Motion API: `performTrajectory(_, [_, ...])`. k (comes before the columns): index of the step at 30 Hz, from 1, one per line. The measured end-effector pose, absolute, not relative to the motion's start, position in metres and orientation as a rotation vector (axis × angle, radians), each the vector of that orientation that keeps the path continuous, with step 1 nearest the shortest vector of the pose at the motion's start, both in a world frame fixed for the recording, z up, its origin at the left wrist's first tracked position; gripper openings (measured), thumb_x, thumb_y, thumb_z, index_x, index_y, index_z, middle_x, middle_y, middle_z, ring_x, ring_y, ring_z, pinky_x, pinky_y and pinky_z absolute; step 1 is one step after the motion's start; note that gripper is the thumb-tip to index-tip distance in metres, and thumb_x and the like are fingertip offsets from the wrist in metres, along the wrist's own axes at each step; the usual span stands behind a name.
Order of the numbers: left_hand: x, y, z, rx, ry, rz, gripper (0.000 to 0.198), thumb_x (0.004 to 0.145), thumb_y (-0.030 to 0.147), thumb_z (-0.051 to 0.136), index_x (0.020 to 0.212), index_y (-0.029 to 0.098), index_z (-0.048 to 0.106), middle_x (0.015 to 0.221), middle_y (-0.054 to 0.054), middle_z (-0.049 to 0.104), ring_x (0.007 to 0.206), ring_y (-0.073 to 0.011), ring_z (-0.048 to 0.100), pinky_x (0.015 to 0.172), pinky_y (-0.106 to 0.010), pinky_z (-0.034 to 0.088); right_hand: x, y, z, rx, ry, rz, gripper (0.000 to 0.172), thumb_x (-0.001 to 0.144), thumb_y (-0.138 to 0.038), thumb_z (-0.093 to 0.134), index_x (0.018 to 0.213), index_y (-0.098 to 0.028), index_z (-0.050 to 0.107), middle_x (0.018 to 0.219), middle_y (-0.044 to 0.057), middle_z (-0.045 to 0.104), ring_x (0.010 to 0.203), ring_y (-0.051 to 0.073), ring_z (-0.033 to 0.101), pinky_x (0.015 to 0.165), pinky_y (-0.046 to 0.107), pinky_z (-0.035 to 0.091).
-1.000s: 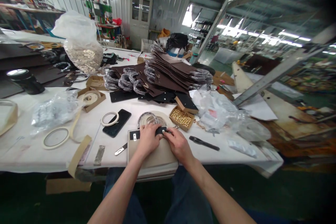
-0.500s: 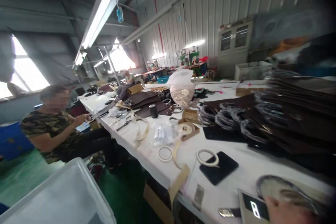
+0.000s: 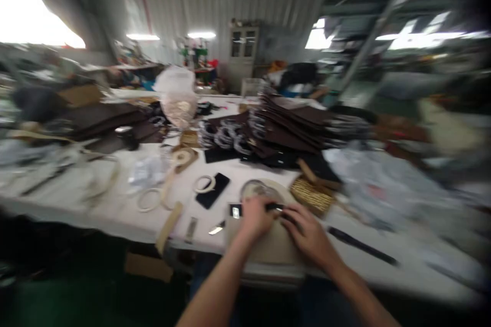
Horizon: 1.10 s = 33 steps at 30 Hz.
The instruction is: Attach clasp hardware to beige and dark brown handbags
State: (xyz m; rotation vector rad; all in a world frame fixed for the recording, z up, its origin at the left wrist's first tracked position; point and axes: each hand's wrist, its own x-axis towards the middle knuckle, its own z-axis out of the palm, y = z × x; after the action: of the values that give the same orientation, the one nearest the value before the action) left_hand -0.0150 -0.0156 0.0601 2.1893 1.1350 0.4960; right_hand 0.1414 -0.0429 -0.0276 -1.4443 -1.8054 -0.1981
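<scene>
The beige bag panel (image 3: 276, 248) lies at the table's near edge, with a black strip (image 3: 274, 206) along its twelve o'clock side. The left hand (image 3: 258, 216) lies over the strip; the right hand (image 3: 307, 226), fingers bent, meets its right end. Blur leaves me unable to tell whether either is clamped on it. Around the panel, a metal-tipped black strap (image 3: 217, 228) sits at nine o'clock, a smartphone (image 3: 220, 189) under a tape roll (image 3: 196, 187) at ten, stacked brown panels (image 3: 286, 125) at twelve, and gold beads (image 3: 311, 195) toward two.
</scene>
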Motion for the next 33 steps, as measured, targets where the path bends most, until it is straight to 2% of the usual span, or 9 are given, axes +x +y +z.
performTrajectory(2, [-0.005,-0.001,0.037,2.118,1.066,0.49,0.039,0.099,0.03,0.073,0.136,0.029,0.084,0.139,-0.016,0.079,0.137,-0.0411,0.067,0.124,-0.065,0.04,0.181,-0.091,-0.02,-1.533,-1.844,-0.044,0.019,0.115,-0.037,0.066,0.126,-0.029,0.08,0.133,0.01,0.074,0.122,0.027,0.073,0.105,0.042,0.066])
performTrajectory(6, [0.025,0.021,-0.015,2.108,1.187,0.507,0.038,0.093,0.04,0.08,0.13,0.037,0.084,0.13,-0.006,0.084,0.132,-0.0378,0.071,0.125,-0.06,0.039,0.202,-0.108,-0.011,-1.527,-1.765,0.294,0.021,0.111,-0.032,0.073,0.13,-0.025,0.079,0.135,0.011,0.071,0.129,0.028,0.069,0.115,0.045,0.06])
performTrajectory(9, [0.026,0.019,-0.021,2.126,1.244,0.468,0.036,0.091,0.046,0.08,0.126,0.04,0.085,0.121,-0.005,0.085,0.128,-0.0383,0.073,0.122,-0.06,0.039,0.22,-0.117,0.0,-1.537,-1.704,0.261,0.029,0.109,-0.03,0.075,0.138,-0.027,0.078,0.138,0.01,0.071,0.127,0.027,0.069,0.115,0.042,0.058])
performTrajectory(13, [0.022,0.016,-0.009,2.132,1.275,0.439,0.034,0.088,0.043,0.078,0.121,0.04,0.086,0.115,-0.003,0.085,0.125,-0.0377,0.073,0.119,-0.056,0.04,0.286,-0.159,0.006,-1.835,-1.444,0.011,0.027,0.104,-0.035,0.08,0.13,-0.026,0.08,0.126,0.011,0.073,0.11,0.028,0.071,0.104,0.043,0.059])
performTrajectory(17, [0.025,0.017,-0.002,2.1,1.284,0.458,0.031,0.085,0.035,0.078,0.115,0.038,0.086,0.11,-0.001,0.085,0.12,-0.0351,0.074,0.119,-0.053,0.039,0.34,-0.182,-0.006,-2.045,-1.59,0.191,0.038,0.089,-0.048,0.093,0.118,-0.026,0.082,0.114,0.009,0.075,0.108,0.032,0.071,0.102,0.046,0.058])
performTrajectory(21, [0.026,0.015,-0.003,2.073,1.281,0.43,0.029,0.081,0.029,0.08,0.109,0.036,0.086,0.11,-0.001,0.085,0.12,-0.0338,0.074,0.117,-0.051,0.039,0.344,-0.182,-0.011,-1.915,-1.601,0.338,0.03,0.098,-0.055,0.083,0.105,-0.026,0.08,0.103,0.008,0.077,0.098,0.031,0.073,0.093,0.045,0.059])
performTrajectory(28, [0.029,0.024,-0.003,2.104,1.292,0.391,0.031,0.077,0.028,0.08,0.107,0.034,0.085,0.106,-0.003,0.084,0.112,-0.0342,0.075,0.113,-0.052,0.039,0.271,-0.149,0.053,-1.234,-1.015,0.532,0.047,0.097,-0.059,0.088,0.123,-0.03,0.064,0.089,0.001,0.068,0.066,0.017,0.056,0.062,0.031,0.052])
performTrajectory(30, [0.03,0.027,-0.002,2.099,1.281,0.366,0.03,0.077,0.029,0.08,0.106,0.034,0.084,0.107,-0.003,0.084,0.113,-0.0349,0.075,0.114,-0.054,0.038,0.239,-0.124,0.071,-1.111,-0.977,0.647,0.043,0.097,-0.062,0.088,0.107,-0.028,0.064,0.071,-0.005,0.052,0.058,0.014,0.045,0.057,0.029,0.046])
performTrajectory(33, [0.03,0.03,-0.003,2.093,1.266,0.353,0.03,0.076,0.03,0.08,0.106,0.034,0.084,0.106,-0.002,0.084,0.113,-0.0348,0.075,0.116,-0.055,0.037,0.197,-0.087,0.079,-1.084,-0.904,0.696,0.058,0.1,-0.066,0.084,0.075,-0.024,0.053,0.061,-0.006,0.04,0.049,0.01,0.033,0.046,0.027,0.031])
